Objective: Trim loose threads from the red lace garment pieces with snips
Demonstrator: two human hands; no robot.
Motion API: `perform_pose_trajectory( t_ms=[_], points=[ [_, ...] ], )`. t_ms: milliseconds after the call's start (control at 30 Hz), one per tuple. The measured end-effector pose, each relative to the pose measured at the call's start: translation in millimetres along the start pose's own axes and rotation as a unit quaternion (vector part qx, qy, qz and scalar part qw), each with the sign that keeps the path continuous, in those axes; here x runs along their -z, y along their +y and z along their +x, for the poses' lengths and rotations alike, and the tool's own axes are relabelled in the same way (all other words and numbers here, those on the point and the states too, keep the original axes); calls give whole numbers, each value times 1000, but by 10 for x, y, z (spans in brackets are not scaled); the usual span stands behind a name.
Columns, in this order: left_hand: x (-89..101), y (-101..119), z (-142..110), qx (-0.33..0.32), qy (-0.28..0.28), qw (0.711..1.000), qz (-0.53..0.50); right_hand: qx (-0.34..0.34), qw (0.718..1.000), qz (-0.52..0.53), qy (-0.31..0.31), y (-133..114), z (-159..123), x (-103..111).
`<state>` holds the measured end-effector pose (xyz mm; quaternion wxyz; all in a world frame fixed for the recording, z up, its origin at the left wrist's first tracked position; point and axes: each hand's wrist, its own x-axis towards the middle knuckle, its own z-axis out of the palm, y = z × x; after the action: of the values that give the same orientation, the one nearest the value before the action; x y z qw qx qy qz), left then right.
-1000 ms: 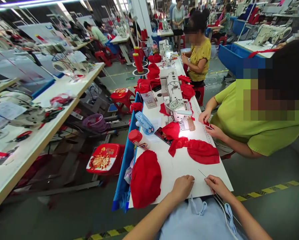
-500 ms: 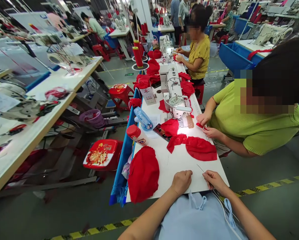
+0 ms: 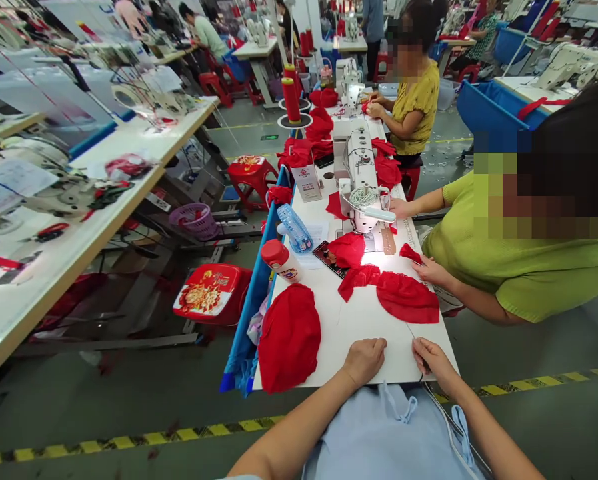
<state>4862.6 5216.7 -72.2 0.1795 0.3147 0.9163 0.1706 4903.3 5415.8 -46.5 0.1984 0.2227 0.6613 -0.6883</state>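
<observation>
Red cloth (image 3: 409,298) lies ahead, a bottle (image 3: 281,261) farther left; your right hand (image 3: 435,362) pinches a thin rod (image 3: 411,331) near that cloth; your left hand (image 3: 365,361) curls closed.

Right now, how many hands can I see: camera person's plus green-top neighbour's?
4: camera person's left hand and right hand at the table's near end; neighbour's one beside the sewing machine, another holding red cloth.
</observation>
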Motion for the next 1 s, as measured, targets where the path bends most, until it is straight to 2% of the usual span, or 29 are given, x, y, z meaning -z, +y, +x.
perform_pose_trajectory(
  t_ms=[133, 233, 400, 533, 1000],
  points=[
    [-33, 1, 13, -2, 26, 1000, 2, 26, 998, 41, 33, -270, 72, -6],
    [-57, -3, 18, -8, 46, 999, 9, 13, 998, 48, 38, -364, 102, -4],
    [-84, -11, 25, -25, 74, 997, 12, -46, 998, 21, 25, -162, 39, -9],
    [-104, -19, 33, -35, 82, 996, 11, -58, 998, 7, 25, -13, 13, 13],
    [-104, -28, 34, -41, 76, 996, 27, -50, 998, -14, 21, 32, 19, 5]
  ],
)
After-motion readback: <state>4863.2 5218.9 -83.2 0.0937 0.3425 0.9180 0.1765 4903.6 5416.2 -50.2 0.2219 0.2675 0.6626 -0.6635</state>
